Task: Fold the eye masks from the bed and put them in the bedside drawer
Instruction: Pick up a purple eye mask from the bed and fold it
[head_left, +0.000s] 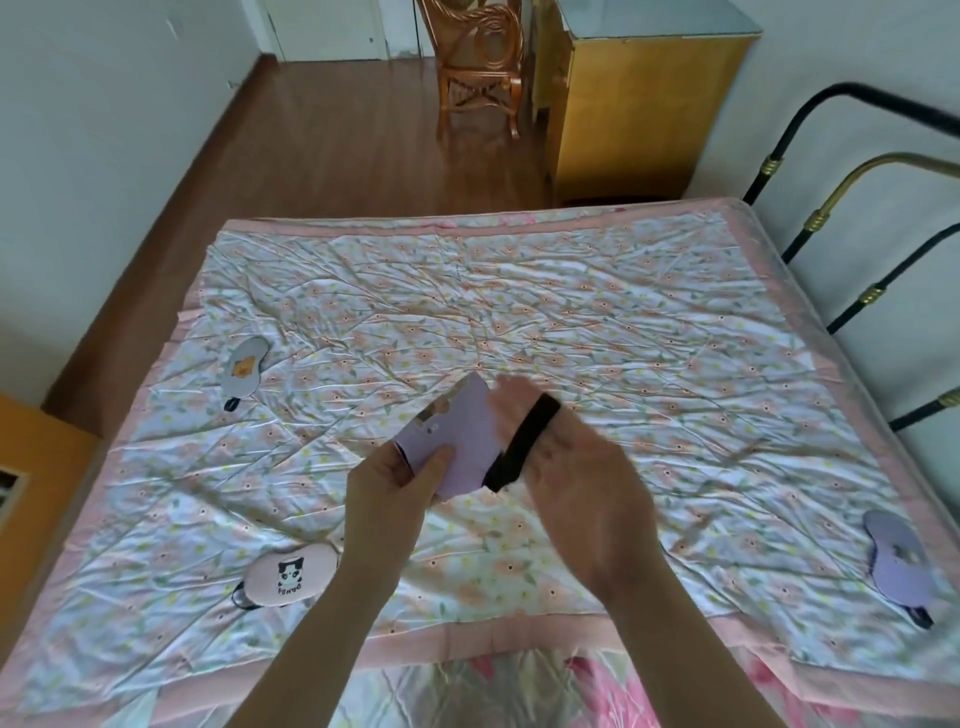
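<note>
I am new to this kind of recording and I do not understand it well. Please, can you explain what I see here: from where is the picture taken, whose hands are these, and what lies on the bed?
There is no machine here. A camera worn on a person's head looks down at their own two bare hands over a bed with a flowered cover.

The left hand pinches a folded lilac eye mask. Its black strap runs across the fingers of the right hand.

Three more masks lie flat on the bed: a grey mask far left, a pink mask with a cartoon face near left, and a purple mask near the right edge.

A wooden cabinet stands beyond the bed.
</note>
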